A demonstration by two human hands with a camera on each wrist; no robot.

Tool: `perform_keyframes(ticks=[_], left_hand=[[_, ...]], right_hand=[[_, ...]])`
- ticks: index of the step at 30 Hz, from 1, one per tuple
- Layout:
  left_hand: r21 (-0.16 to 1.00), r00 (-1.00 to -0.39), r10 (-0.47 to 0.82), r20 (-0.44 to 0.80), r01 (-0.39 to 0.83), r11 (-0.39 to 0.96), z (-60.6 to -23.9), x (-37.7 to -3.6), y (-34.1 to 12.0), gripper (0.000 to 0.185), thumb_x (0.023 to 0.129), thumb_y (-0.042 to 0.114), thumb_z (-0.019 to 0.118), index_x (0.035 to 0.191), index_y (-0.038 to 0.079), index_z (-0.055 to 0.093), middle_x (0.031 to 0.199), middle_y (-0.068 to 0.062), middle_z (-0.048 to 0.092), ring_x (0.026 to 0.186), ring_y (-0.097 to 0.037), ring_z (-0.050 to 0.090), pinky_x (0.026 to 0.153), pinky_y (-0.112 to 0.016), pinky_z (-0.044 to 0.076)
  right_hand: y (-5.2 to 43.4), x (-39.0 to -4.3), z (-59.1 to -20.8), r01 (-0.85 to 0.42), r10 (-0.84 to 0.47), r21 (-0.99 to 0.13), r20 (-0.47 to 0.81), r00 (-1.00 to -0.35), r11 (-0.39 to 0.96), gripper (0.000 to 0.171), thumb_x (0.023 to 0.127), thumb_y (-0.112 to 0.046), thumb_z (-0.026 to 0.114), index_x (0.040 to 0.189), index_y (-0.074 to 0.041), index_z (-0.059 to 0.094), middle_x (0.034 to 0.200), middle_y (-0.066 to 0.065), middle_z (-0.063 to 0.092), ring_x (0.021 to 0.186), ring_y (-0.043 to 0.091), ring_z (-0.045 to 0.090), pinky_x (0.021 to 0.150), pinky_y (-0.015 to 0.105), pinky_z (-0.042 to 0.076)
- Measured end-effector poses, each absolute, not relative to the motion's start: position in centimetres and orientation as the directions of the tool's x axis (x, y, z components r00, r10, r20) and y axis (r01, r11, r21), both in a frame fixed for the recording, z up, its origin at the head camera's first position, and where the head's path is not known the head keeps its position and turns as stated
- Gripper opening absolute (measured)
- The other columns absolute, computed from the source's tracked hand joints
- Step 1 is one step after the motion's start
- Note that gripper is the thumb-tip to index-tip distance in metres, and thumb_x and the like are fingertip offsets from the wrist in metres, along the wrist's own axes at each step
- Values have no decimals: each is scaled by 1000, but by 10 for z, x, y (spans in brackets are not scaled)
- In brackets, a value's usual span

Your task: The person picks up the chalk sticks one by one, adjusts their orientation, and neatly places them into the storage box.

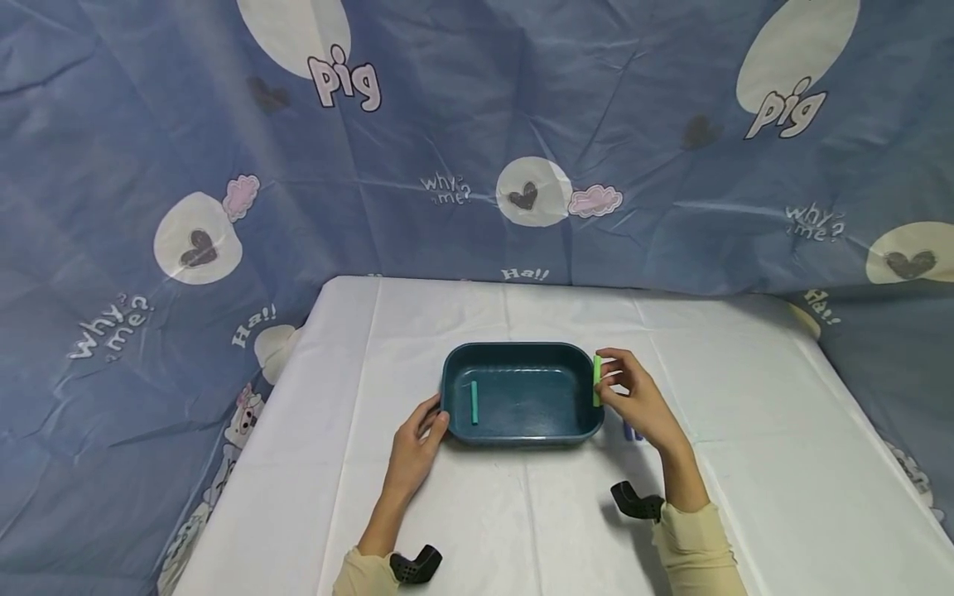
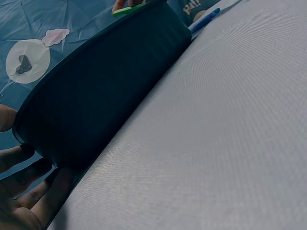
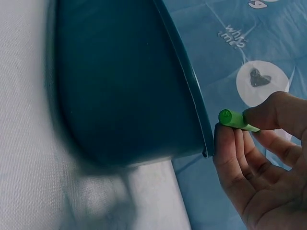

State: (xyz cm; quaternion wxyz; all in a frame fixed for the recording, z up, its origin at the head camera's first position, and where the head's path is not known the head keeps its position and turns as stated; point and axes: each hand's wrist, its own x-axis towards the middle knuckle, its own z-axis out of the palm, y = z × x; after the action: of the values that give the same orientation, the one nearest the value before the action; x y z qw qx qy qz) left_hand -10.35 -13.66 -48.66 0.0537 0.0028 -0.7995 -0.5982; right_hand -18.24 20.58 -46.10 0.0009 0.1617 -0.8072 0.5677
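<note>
A dark teal oblong basin stands on the table. My left hand grips its left end, thumb at the rim and fingers against the outer wall, as the left wrist view also shows. Between thumb and fingers, my right hand pinches a light green marker pen over the basin's right rim. The right wrist view shows the round end of this marker close beside the rim. Inside the basin, toward the left, lies a teal-green marker.
Blue markers lie on the table just right of the basin, partly hidden by the right hand and wrist. A white cloth covers the table. Behind it hangs a blue printed curtain. Each wrist wears a black mount.
</note>
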Motion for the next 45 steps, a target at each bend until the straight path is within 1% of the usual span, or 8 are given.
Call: perform_keyframes(ticks=[3, 9, 12, 16, 24, 33, 38, 45], left_hand=[[955, -994, -72, 85, 60, 291, -487, -103, -137, 45, 96, 22, 56, 134, -1, 49, 126, -22, 60, 117, -29, 60, 99, -40, 47], [956, -995, -72, 71, 47, 289, -487, -102, -137, 46, 96, 24, 56, 135, 0, 49, 126, -22, 59, 117, -29, 59, 98, -39, 48], [956, -995, -69, 70, 47, 291, -486, -102, -137, 46, 96, 24, 56, 135, -1, 48, 127, -23, 59, 117, -30, 59, 97, -39, 49], [954, -995, -69, 70, 47, 295, -486, -103, -137, 47, 96, 24, 56, 135, -1, 48, 128, -23, 58, 118, -30, 59, 97, -39, 49], [955, -995, -68, 68, 45, 295, -487, -102, -137, 46, 96, 23, 56, 135, 0, 49, 125, -21, 61, 117, -28, 59, 99, -39, 48], [958, -995, -69, 69, 47, 284, -487, -103, -137, 46, 96, 23, 56, 135, 0, 48, 127, -21, 60, 117, -29, 59, 95, -37, 51], [956, -996, -67, 66, 44, 292, -488, -103, -138, 45, 96, 23, 55, 135, 0, 49, 126, -21, 60, 117, -29, 60, 94, -36, 52], [954, -995, -66, 70, 48, 294, -486, -102, -137, 46, 96, 24, 55, 135, 0, 49, 126, -22, 60, 117, -30, 59, 95, -38, 51]], right_hand=[[202, -182, -459, -257, -268, -917, 176, -947, 306, 48, 88, 3, 60, 132, -4, 44, 105, 20, 55, 89, 18, 58, 73, 22, 52], [188, -175, -442, -273, -309, -915, 179, -934, 297, 47, 87, 8, 57, 131, 5, 42, 104, 28, 54, 87, 27, 58, 69, 22, 53], [182, -172, -435, -280, -321, -912, 180, -930, 299, 46, 87, 8, 57, 131, 7, 41, 103, 29, 54, 85, 28, 58, 67, 23, 54], [176, -171, -433, -278, -326, -913, 177, -929, 299, 45, 88, 8, 57, 131, 6, 41, 103, 28, 54, 84, 27, 58, 66, 23, 54], [169, -174, -437, -261, -356, -919, 147, -923, 296, 45, 89, 5, 56, 132, 1, 42, 105, 26, 54, 85, 26, 57, 70, 24, 52], [162, -176, -438, -271, -372, -918, 152, -916, 291, 46, 88, 6, 57, 131, -1, 42, 105, 27, 54, 86, 28, 58, 70, 24, 53], [158, -177, -438, -265, -377, -914, 140, -916, 306, 46, 88, 7, 57, 131, 1, 42, 105, 26, 55, 86, 30, 58, 69, 25, 54], [152, -180, -439, -255, -397, -920, 123, -909, 298, 47, 88, 7, 56, 132, 3, 41, 106, 26, 55, 87, 28, 59, 68, 25, 54]])
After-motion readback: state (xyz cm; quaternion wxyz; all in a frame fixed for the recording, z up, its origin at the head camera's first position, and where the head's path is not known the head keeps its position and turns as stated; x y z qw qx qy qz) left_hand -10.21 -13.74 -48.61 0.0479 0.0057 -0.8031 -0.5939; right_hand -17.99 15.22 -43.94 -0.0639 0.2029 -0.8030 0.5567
